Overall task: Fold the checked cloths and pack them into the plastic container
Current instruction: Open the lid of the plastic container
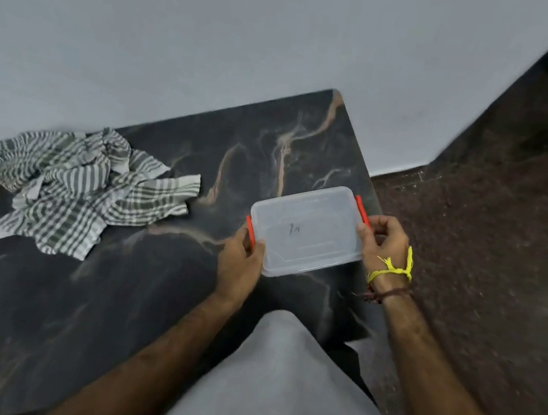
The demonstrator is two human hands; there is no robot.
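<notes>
The lidded plastic container (pixel 307 232), right of centre, was gripped at its red clips by the left hand (pixel 239 265) and right hand (pixel 383 245); the checked cloths (pixel 79 183) lay crumpled at left. Both clips were best released evenly before lifting.

Bare forearms; grey garment (pixel 281 391) on torso; yellow thread (pixel 392 268) and brown band (pixel 389 294) on right wrist.

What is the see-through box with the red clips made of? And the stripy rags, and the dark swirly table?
The clear rectangular container looks like frosted plastic: the table shows dimly through its lid. The crumpled green-and-white checked cloths seem to be woven fabric, perhaps cotton, as they wrinkle softly. The dark tabletop looks like marble or a marble-print laminate, with pale veins.
</notes>
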